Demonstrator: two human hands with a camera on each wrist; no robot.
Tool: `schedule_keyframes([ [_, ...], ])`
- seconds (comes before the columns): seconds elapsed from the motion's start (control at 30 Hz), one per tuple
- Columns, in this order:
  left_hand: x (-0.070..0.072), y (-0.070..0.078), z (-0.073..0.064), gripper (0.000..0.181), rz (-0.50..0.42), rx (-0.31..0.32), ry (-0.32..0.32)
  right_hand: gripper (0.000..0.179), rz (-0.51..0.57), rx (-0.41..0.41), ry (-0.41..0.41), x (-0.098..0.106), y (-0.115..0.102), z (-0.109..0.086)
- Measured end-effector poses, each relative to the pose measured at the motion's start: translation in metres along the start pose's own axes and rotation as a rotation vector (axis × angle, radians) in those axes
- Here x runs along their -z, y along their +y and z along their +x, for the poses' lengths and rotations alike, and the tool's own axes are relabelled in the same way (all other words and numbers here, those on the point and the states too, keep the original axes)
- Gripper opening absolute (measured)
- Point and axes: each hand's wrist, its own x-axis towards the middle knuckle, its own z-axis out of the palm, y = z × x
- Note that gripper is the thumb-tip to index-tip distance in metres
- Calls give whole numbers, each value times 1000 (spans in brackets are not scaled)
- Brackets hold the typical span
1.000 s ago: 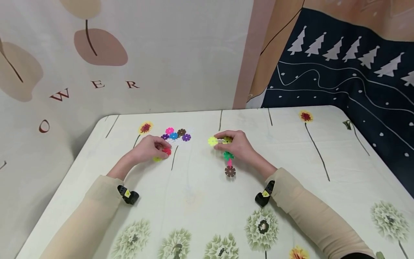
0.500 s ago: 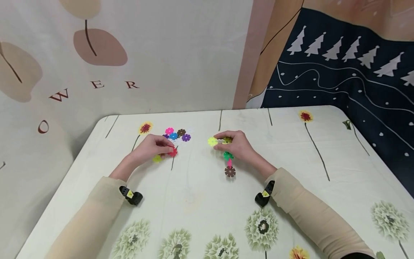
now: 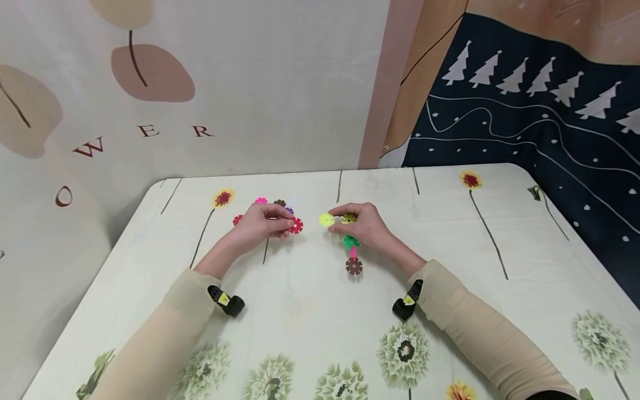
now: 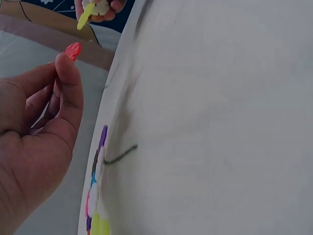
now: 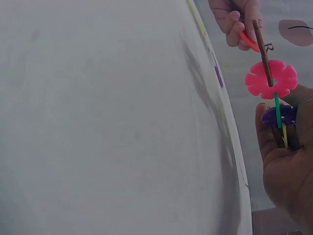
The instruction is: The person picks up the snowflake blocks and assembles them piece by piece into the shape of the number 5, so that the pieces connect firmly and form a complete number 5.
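Observation:
My left hand (image 3: 257, 225) pinches a red notched flower disc (image 3: 297, 225) between thumb and fingertips, over the table's middle. To its right, my right hand (image 3: 367, 225) holds a chain of interlocked flower discs. A yellow disc (image 3: 326, 220) points from this chain toward the red one, with a gap between them. Below the right hand hang a green disc (image 3: 351, 242), a pink one seen edge-on (image 3: 353, 253) and a brown one (image 3: 354, 266). The right wrist view also shows a purple disc (image 5: 271, 116) at the fingers. The palm hides part of the chain.
Loose flower discs lie behind and beside the left hand, among them a pink disc (image 3: 260, 200), a purple disc (image 3: 289, 210) and a red disc (image 3: 237, 220). A flower-print cloth (image 3: 300, 344) covers the table. Printed curtains (image 3: 280, 83) stand behind it.
My left hand has lifted the red disc and carried it right, toward the chain. It now covers part of the loose discs. The right hand stays nearly still.

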Motion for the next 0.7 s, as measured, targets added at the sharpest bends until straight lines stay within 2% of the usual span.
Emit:
schedule_keyframes([
  [0.4,-23,3,8,19,-30,-34,-2,33,-11,-5,-11,-1,-1,-1],
  [0.7,-30,5,10,17,-68,-48,7,34,-37,-17,-34,-1,-2,-2],
])
